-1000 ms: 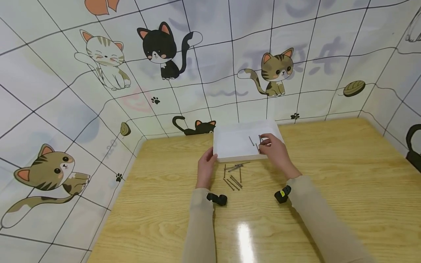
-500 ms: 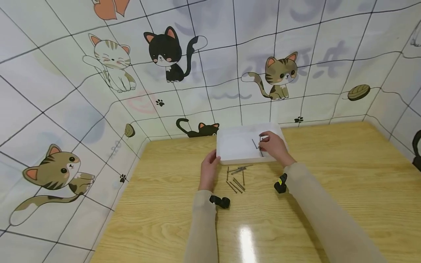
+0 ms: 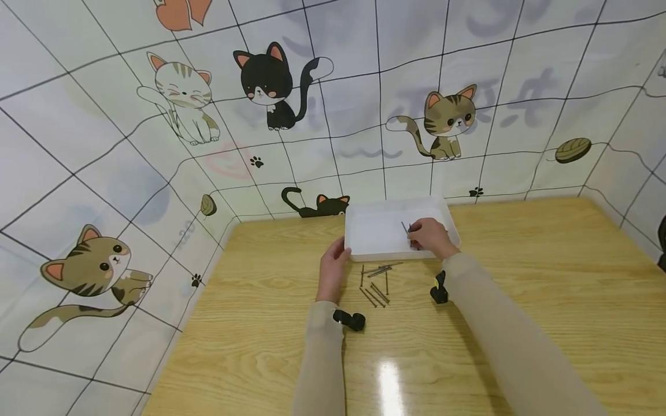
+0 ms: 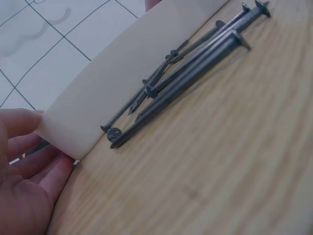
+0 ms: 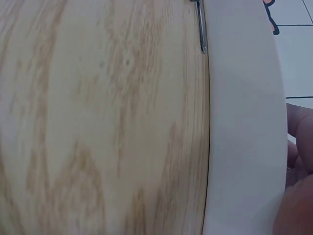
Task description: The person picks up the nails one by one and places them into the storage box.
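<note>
A shallow white tray (image 3: pixel 372 231) stands on the wooden table. My left hand (image 3: pixel 332 271) grips its near left corner, thumb at the rim and fingers against the outer wall in the left wrist view. My right hand (image 3: pixel 433 237) is inside the tray near the right end, fingertips pinching an iron nail (image 3: pixel 410 241). Another nail (image 3: pixel 404 227) lies on the tray floor just left of those fingertips. Several loose nails (image 3: pixel 380 293) lie on the table before the tray. The right wrist view mostly hides the fingers behind the tray wall (image 5: pixel 244 122).
The wooden table (image 3: pixel 520 289) reaches back to a cloth wall (image 3: pixel 354 104) printed with cats and grid lines. Side walls of the same print enclose it left and right. In the left wrist view some nails (image 4: pixel 195 63) cross over each other, close to the tray's front wall.
My right hand has lowered toward the tray floor with its nail and shifted slightly. The left hand keeps its hold on the corner. The head view has shifted a little.
</note>
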Demonstrator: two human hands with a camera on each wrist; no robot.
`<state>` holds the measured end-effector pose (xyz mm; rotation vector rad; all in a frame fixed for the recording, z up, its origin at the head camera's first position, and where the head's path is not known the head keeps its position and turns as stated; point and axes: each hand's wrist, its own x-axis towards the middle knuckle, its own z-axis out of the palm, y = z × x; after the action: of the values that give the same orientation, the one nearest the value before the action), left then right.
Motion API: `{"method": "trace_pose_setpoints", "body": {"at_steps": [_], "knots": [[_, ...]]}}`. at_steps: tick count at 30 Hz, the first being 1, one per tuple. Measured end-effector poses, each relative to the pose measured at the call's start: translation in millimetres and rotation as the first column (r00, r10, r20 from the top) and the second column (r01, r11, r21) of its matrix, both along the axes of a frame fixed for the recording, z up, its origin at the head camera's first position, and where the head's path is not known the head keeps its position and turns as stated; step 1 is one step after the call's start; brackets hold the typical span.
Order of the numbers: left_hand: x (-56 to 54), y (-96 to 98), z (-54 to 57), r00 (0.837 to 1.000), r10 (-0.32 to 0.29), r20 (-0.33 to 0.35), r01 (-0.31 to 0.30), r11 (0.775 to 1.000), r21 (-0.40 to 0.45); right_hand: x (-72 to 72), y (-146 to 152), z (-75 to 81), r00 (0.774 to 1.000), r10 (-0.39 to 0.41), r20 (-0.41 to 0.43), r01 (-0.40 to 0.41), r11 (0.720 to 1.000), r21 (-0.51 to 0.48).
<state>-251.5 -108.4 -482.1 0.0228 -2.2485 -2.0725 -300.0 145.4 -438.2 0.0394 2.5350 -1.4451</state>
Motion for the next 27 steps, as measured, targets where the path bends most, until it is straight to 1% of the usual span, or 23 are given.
{"method": "trace_pose_setpoints", "body": {"at_steps": [6, 10, 14, 16, 19, 21, 24, 27], "knots": [[-1.2, -0.7, -1.9, 1.0, 0.008, 0.012, -0.008, 1.0, 0.0, 0.7, -4, 1.0, 1.0, 0.019, 0.004, -0.019, 0.999, 0.046], [-1.4, -0.4, -1.7, 1.0, -0.002, 0.012, 0.002, 1.0, 0.006, 0.3, -4, -0.9, 0.999, 0.039, -0.005, -0.038, 0.99, 0.135], [-0.4, -1.0, 0.3, 1.0, -0.013, 0.014, 0.012, 1.0, 0.016, -2.3, -4, -3.0, 0.998, 0.065, -0.014, -0.06, 0.969, 0.239], [1.6, -1.0, 3.8, 1.0, -0.02, 0.014, 0.02, 0.999, 0.026, -3.2, -4, -3.0, 0.997, 0.074, -0.022, -0.065, 0.958, 0.278], [6.8, -0.4, 12.9, 0.999, -0.03, 0.017, 0.029, 0.999, 0.025, -3.3, -5, -1.7, 0.996, 0.081, -0.03, -0.067, 0.942, 0.328], [10.3, 0.6, 18.7, 0.999, -0.028, 0.017, 0.027, 0.999, 0.021, -3.0, -5, -1.3, 0.996, 0.088, -0.028, -0.073, 0.94, 0.335], [7.0, 0.4, 12.6, 1.0, -0.02, 0.014, 0.019, 1.0, 0.016, -1.9, -5, -0.2, 0.995, 0.093, -0.024, -0.08, 0.937, 0.34], [0.7, -0.3, 2.7, 1.0, -0.012, 0.009, 0.011, 1.0, 0.02, -0.9, -6, 1.5, 0.994, 0.099, -0.033, -0.081, 0.933, 0.351]]}}
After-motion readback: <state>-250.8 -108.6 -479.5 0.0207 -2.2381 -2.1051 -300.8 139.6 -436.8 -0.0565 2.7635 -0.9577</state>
